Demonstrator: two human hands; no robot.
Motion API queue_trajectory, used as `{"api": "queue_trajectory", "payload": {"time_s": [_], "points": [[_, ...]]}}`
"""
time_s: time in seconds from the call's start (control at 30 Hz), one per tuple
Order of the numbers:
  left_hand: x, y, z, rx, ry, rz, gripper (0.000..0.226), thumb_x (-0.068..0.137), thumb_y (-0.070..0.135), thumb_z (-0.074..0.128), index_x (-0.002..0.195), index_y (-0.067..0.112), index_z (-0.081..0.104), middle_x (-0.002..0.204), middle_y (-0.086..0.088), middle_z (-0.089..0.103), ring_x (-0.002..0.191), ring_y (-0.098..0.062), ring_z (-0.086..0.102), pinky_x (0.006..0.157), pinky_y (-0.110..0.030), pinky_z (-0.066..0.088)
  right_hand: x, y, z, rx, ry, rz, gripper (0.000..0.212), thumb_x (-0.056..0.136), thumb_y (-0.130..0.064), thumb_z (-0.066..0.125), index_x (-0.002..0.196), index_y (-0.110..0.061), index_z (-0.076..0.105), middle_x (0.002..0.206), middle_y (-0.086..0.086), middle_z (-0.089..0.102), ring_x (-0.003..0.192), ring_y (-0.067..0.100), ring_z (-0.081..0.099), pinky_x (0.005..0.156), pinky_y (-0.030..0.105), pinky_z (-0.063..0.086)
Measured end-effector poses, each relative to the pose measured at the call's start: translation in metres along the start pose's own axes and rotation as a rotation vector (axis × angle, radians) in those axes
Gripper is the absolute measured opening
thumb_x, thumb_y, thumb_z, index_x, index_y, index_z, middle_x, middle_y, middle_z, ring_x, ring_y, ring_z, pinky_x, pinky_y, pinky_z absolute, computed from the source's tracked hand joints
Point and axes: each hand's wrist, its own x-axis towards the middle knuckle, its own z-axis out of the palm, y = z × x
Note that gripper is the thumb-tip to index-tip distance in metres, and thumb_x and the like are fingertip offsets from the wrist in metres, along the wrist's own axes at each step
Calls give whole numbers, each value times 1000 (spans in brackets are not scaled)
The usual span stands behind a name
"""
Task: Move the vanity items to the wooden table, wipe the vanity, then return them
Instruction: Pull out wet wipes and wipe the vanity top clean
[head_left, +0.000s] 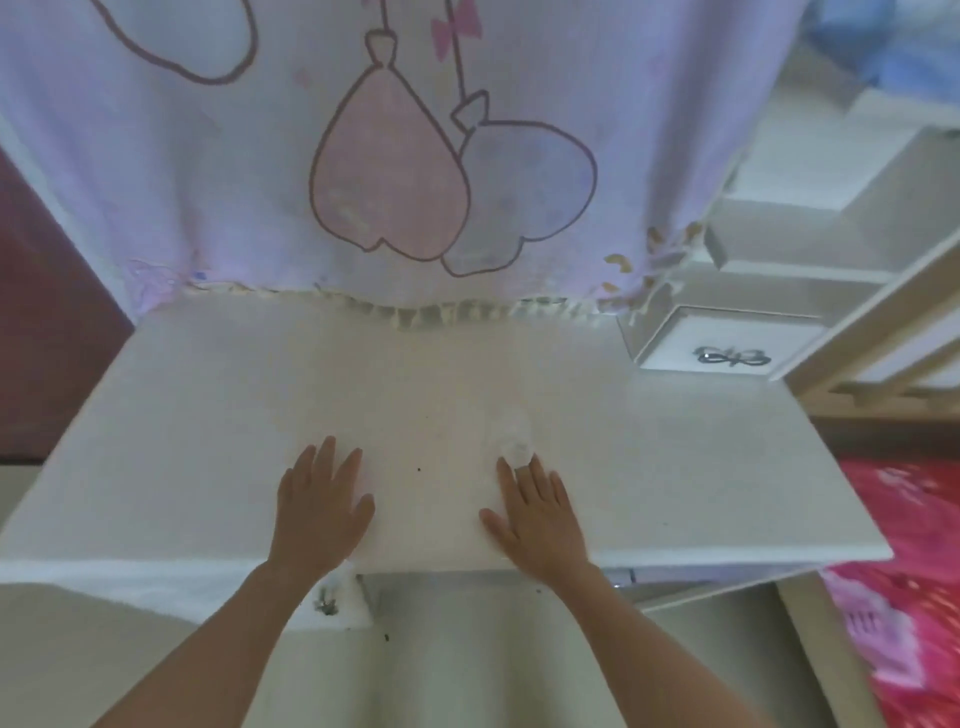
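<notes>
The white vanity top (208, 415) fills the middle of the view, and no vanity items stand on it. My left hand (322, 504) lies flat on it near the front edge, fingers straight and spread. My right hand (535, 514) also lies flat, a little to the right. A small blurred white wad, perhaps a tissue or wipe (514, 436), sits at the tips of its straight fingers. Whether the fingers press on the wad or only touch it is unclear. The wooden table is out of view.
A pale cloth printed with balloons (395, 171) hangs down over the back of the vanity. A small white drawer with a bow-shaped handle (732, 357) sits at the back right, with white shelves above it. Pink-red bedding (914, 571) lies to the right, and the floor is below.
</notes>
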Motion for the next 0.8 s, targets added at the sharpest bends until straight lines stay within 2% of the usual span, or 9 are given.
{"api": "queue_trajectory", "payload": {"time_s": [0.07,0.17,0.23,0.4,0.5,0.73,0.8], "points": [[1,43,10,35,-49,47,61,75,40,33,118,6,60,129,-28,50,116,-48,49,90,-59,42,-14,37,-1,-1,15,70,119,50,-74,-38,147,-16,0,156,9,-1,143,25,-5,106,31,-15],[-1,102,28,51,-32,152,62,72,39,28,113,9,63,126,-26,53,114,-46,52,87,-58,45,-33,89,-6,13,27,131,124,44,-72,-43,147,-16,-2,156,9,0,143,24,-5,108,30,-12],[-1,138,38,32,-61,158,65,71,42,26,116,11,62,131,-23,51,120,-43,48,93,-55,41,-41,124,-10,22,31,155,125,43,-72,-44,147,-17,-3,156,8,-1,143,23,-6,111,31,-10],[-1,228,59,114,-105,140,54,68,38,36,101,10,69,112,-22,64,98,-40,63,73,-52,51,-56,211,-18,28,66,152,124,46,-73,-43,147,-16,0,156,7,-1,144,23,-5,114,35,-6],[-5,273,71,145,-105,117,53,67,39,36,98,12,69,108,-20,66,94,-37,66,69,-48,53,-63,253,-22,27,71,151,123,47,-73,-42,147,-16,0,156,6,-3,144,22,-5,115,37,-5],[-21,307,85,142,-49,34,54,73,40,36,102,9,68,111,-21,65,98,-38,64,73,-49,52,-80,329,-27,49,75,266,128,44,-74,-44,147,-14,1,155,9,11,144,26,2,115,41,5],[-20,306,78,29,3,-12,57,75,41,35,108,6,66,117,-24,61,106,-42,59,80,-54,49,-73,341,-38,84,64,317,116,56,-78,-31,147,-14,1,155,9,10,143,25,0,115,42,4]]}}
